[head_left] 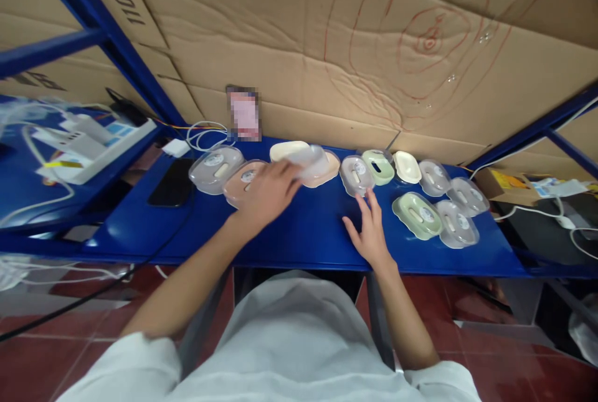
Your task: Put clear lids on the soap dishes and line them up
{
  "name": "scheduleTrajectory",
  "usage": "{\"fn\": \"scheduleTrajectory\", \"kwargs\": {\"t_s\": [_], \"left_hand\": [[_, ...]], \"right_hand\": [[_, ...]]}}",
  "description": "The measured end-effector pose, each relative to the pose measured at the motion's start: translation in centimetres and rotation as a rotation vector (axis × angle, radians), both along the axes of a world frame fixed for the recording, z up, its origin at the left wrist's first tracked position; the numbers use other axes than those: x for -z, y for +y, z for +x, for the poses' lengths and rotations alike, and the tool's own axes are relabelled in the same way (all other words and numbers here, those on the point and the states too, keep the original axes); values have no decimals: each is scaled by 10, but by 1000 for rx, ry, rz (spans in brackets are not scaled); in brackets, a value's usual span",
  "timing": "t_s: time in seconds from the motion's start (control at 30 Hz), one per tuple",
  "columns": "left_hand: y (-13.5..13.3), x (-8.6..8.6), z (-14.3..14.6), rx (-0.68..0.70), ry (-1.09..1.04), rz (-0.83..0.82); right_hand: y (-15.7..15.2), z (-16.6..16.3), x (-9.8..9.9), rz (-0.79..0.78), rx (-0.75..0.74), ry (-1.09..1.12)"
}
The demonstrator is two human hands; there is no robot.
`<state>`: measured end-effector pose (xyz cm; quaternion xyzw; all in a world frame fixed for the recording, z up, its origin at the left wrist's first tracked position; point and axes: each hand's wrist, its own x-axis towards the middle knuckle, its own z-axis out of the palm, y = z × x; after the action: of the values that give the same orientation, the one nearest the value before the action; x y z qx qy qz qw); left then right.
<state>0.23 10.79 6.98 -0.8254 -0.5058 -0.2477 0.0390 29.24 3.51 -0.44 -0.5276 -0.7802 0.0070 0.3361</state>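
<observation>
My left hand [271,190] is closed on a pale, translucent piece [312,162], blurred, that looks like a clear lid. It hangs over a cream dish [288,150] and a peach dish [327,168]. Beneath my left forearm and hand, partly covered, lies a peach oval box [240,181] with a clear lid. Beside it is a grey oval box [215,170], also lidded. My right hand [371,230] has its fingers apart, the tips at the near edge of a grey lidded box [356,174]. Behind that box sits a green box [377,167] with a dark slot.
A cream dish [407,167], a green lidded box [417,215] and several grey lidded boxes [458,224] stand on the right of the blue table [299,234]. A black phone [171,182] lies left. A small screen [244,114] leans on the cardboard wall [280,47]. Cables trail at both sides.
</observation>
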Motion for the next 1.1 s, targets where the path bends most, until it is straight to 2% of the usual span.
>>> {"fn": "scheduleTrajectory", "kwargs": {"t_s": [0.07,0.13,0.17,0.23,0.3,0.4,0.43,0.5,0.57,0.63,0.73,0.83,0.9,1.0,1.1], "left_hand": [[-40,16,1,181,16,5],[-66,31,4,313,23,-10],[-72,36,5,378,22,-26],[-66,39,7,436,11,-45],[-42,30,6,368,11,-65],[10,8,3,-59,154,-183],[27,3,3,-133,176,-197],[57,-2,5,-211,202,-227],[77,1,9,-263,218,-267],[86,5,13,-290,224,-304],[87,5,12,-307,219,-316],[73,-7,0,-322,188,-274],[54,-17,-11,-290,100,-186],[7,-22,-24,-200,-14,-76],[-51,-10,-28,-34,-194,-8]], "right_hand": [[-8,-7,1,56,-71,-63],[-13,-14,1,41,-191,-148],[-14,-17,0,18,-249,-177],[-14,-21,-1,-27,-313,-196],[-11,-22,-3,-44,-312,-181],[-8,-21,-4,-44,-255,-147],[-8,-21,-3,-42,-238,-134],[-8,-20,-3,-36,-210,-103],[-8,-20,-3,-38,-189,-82],[-8,-19,-3,-50,-166,-74],[-7,-18,-3,-64,-144,-73],[-8,-18,-2,-50,-136,-59],[-8,-18,-2,-46,-125,-47],[-3,-17,-2,-73,-134,-48],[19,-13,-4,-119,-209,-76]]}}
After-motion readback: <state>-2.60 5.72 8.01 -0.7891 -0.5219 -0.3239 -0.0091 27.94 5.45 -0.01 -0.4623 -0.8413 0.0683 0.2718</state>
